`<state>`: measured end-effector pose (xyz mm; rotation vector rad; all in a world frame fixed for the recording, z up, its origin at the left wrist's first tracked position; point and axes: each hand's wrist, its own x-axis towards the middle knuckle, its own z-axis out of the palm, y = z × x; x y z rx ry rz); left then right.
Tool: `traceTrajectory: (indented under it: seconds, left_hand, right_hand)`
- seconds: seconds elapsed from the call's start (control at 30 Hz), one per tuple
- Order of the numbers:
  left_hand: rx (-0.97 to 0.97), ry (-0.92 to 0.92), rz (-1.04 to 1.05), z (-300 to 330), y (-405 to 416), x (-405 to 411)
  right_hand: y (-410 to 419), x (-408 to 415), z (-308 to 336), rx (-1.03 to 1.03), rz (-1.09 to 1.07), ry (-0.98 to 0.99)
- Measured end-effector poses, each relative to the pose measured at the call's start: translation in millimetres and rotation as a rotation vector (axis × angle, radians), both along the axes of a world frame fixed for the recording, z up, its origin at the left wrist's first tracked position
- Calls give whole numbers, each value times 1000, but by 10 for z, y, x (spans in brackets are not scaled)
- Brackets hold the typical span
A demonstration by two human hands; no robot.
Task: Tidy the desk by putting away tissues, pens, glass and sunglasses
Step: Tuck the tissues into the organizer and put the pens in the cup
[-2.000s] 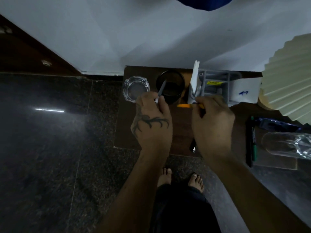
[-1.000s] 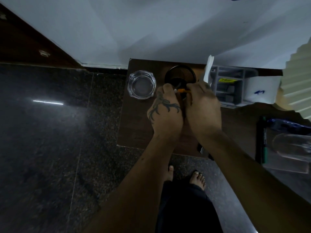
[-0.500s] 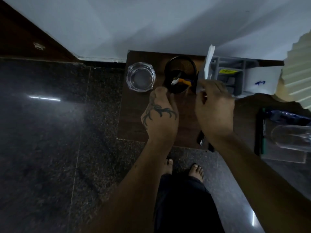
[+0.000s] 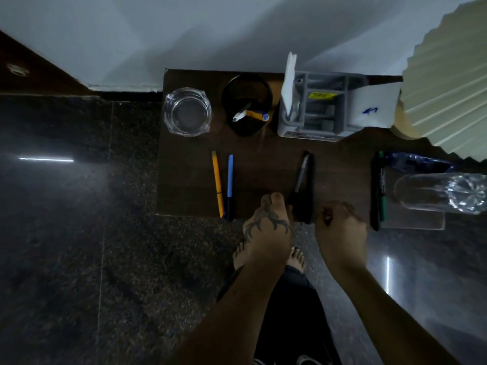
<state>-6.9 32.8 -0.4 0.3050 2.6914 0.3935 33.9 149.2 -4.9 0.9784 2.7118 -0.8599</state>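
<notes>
My left hand (image 4: 267,227), the tattooed one, sits low in the middle of the frame at the near edge of the desk (image 4: 263,164), fingers curled under, right beside the near end of the black pens (image 4: 303,185); I cannot tell whether it has a grip on them or only touches them. My right hand (image 4: 340,230) is just to the right of it, fingers loosely curled with nothing visibly in them, apart from the pens. Left of centre on the desk an orange pen (image 4: 217,180) and a blue pen (image 4: 230,180) lie side by side, nearly parallel. Above them stands the dark pen cup (image 4: 246,101), with a white-tipped pen and an orange pen (image 4: 250,114) leaning inside it. The glass ashtray (image 4: 186,111) is to the left of the cup. To the right of the cup is the grey organiser (image 4: 316,111), a white tissue (image 4: 290,75) standing in its left compartment. At the right of the frame two markers (image 4: 377,188) lie alongside each other, the glass (image 4: 437,192) lies on its side just beside them, and the blue sunglasses (image 4: 416,163) sit above the glass, under the pleated lampshade (image 4: 448,88).
</notes>
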Motion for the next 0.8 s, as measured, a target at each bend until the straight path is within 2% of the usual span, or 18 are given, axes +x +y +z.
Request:
traceTrajectory:
  seconds: [0.1, 0.17, 0.23, 0.37, 0.63, 0.8]
  left_hand:
    - [-30, -39, -62, -54, 98, 57]
    - [-129, -63, -99, -96, 119, 80]
    - [-192, -12, -118, -127, 110, 82]
    - [-80, -72, -116, -263, 171, 69]
    - [-89, -124, -32, -275, 232, 52]
    - [-55, -192, 53, -272, 119, 123]
  right_hand:
    - [22, -36, -72, -8, -10, -63]
    - [39, -55, -122, -14, 1, -107]
    - [62, -56, -155, -32, -3, -141]
    - [78, -61, -190, -67, -10, -179]
    - [60, -153, -181, -134, -24, -231]
    - [62, -184, -202, -95, -29, -247]
